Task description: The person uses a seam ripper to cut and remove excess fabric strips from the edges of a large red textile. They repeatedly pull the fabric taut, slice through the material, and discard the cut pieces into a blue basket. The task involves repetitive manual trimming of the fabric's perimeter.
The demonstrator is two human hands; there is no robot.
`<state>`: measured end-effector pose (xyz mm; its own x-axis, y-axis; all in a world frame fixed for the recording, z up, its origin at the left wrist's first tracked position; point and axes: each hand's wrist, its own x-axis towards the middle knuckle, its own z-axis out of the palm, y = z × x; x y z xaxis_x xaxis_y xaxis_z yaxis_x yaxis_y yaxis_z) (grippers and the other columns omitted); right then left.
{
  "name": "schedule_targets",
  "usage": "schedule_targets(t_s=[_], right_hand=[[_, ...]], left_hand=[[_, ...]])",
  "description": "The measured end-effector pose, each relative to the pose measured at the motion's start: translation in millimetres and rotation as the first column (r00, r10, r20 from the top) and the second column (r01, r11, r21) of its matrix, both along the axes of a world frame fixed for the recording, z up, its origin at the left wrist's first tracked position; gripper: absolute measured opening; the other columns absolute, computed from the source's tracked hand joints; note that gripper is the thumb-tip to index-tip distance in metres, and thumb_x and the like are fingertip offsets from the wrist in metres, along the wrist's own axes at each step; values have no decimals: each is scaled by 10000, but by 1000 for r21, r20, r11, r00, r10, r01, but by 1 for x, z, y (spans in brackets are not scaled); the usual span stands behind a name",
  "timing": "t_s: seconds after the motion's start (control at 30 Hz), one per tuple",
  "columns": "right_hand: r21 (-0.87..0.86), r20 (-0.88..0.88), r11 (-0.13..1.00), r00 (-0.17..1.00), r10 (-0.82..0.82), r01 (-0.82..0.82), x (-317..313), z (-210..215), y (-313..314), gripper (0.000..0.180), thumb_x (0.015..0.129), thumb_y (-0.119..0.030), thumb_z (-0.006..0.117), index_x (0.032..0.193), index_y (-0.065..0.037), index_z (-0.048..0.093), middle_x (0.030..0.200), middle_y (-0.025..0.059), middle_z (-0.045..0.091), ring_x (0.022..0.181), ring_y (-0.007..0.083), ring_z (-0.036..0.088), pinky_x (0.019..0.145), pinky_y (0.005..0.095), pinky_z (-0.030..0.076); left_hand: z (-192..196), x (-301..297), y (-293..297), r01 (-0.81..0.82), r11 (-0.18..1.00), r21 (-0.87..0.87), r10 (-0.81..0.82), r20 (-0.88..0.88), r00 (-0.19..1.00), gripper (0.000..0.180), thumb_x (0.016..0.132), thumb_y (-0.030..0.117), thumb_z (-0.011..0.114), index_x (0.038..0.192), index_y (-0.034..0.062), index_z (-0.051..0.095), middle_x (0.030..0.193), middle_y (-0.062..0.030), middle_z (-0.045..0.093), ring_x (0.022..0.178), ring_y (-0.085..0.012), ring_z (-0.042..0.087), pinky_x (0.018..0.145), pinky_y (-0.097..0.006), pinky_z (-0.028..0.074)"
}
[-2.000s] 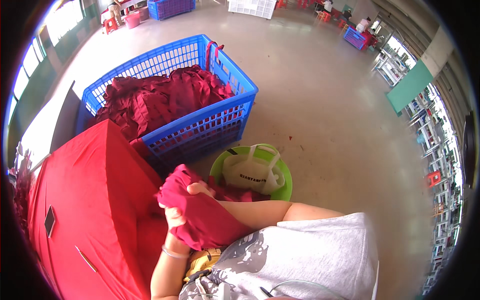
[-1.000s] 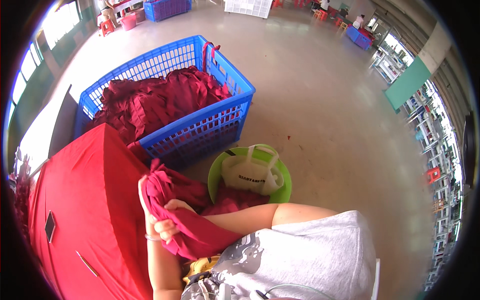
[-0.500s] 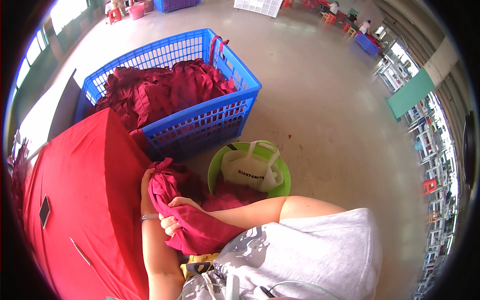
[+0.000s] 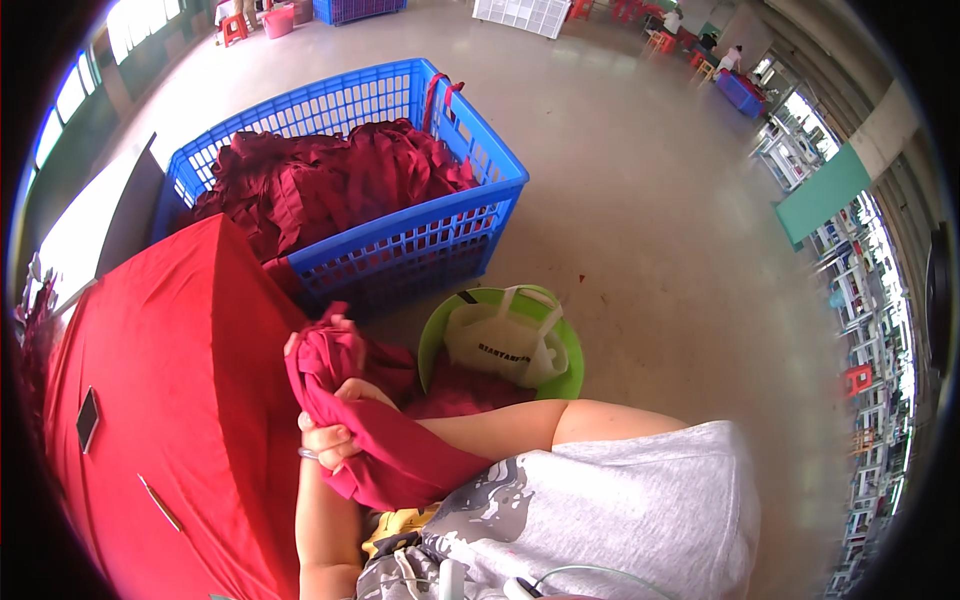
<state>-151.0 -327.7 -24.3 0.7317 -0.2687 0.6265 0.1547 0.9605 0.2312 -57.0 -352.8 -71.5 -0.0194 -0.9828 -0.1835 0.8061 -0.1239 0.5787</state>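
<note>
Both my hands grip a bunched dark red cloth at the edge of the red-covered table. My left hand, with a ring on it, clutches the cloth from below. My right hand is mostly wrapped in the cloth, which drapes over my right forearm. A few fingertips show at the top of the bunch. More dark red fabric lies between the cloth and the green basin.
A blue plastic basket heaped with dark red cloths stands on the concrete floor beyond the table. The green basin holds a white bag. A dark phone and a pen lie on the table. People and crates are far off.
The cloth bunch has been pulled up and leftward toward the table edge. My left hand has shifted its grip lower on it, and my right arm stays draped.
</note>
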Motion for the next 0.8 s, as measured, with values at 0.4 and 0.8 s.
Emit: schedule_targets(t_s=[0.4, 0.8], right_hand=[[95, -231, 995, 972, 45, -23, -4, -22, 1, 342, 853, -311, 504, 974, -3, 591, 771, 38, 561, 671, 147, 498, 734, 277, 410], [-131, -322, 990, 942, -92, 52, -46, 20, -29, 407, 857, -332, 464, 1055, 10, 559, 738, 68, 552, 638, 164, 481, 692, 292, 409]], left_hand=[[-38, 48, -65, 206, 951, 232, -63, -505, 861, 310, 830, 203, 610, 1019, -39, 566, 912, -137, 654, 855, -251, 639, 788, -344, 524], [-36, -14, -7, 139, 988, 75, -141, 34, 989, 452, 898, 288, 550, 1247, 19, 449, 1071, -137, 612, 1006, -274, 568, 879, -341, 482]])
